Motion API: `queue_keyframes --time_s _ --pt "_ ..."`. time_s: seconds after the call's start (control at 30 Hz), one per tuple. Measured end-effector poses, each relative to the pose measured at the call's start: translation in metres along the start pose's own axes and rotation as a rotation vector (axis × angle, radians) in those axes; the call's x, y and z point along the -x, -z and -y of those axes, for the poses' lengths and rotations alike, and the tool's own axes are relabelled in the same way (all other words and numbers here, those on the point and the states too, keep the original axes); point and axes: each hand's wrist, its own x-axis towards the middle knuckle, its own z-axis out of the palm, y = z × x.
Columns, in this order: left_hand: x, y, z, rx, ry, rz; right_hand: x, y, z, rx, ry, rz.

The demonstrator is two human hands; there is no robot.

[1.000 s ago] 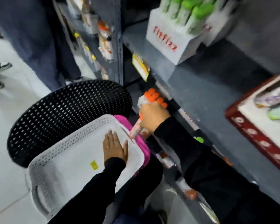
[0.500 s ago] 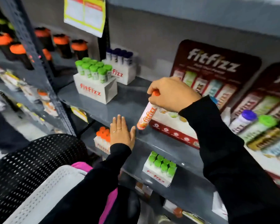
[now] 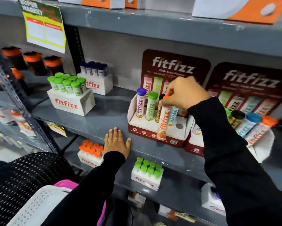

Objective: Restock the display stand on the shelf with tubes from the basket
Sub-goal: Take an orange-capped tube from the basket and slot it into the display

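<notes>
Head view: right hand (image 3: pixel 185 92) gripping orange-capped tube (image 3: pixel 163 123) by cap, holding it upright over display stand (image 3: pixel 155 133) front row, at 1 o'clock. Left hand (image 3: pixel 116 141) lying open, flat on shelf edge (image 3: pixel 91 126), centre. Basket (image 3: pixel 37 207) sitting at 7 o'clock.

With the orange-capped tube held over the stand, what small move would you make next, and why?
Probably shift the orange-capped tube right and lower it into the empty hole. The right hand grips its cap, its base hangs before the display stand, and that hole looks open.
</notes>
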Motion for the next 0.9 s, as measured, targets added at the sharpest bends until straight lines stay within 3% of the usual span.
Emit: queue_keyframes --time_s 0.23,0.43,0.7,0.9 --pt "0.003 0.0 0.0 -0.03 -0.001 -0.011 -0.006 -0.007 -0.041 -0.026 -0.264 -0.035" --pt "0.002 0.0 0.0 -0.038 -0.001 -0.009 -0.009 -0.02 -0.052 -0.052 -0.344 -0.152" --pt "0.002 0.0 0.0 -0.053 -0.005 -0.016 -0.006 -0.031 -0.055 -0.089 -0.321 -0.262" --pt "0.002 -0.002 0.001 -0.041 -0.004 -0.005 -0.007 -0.04 -0.058 0.012 -0.29 -0.216"
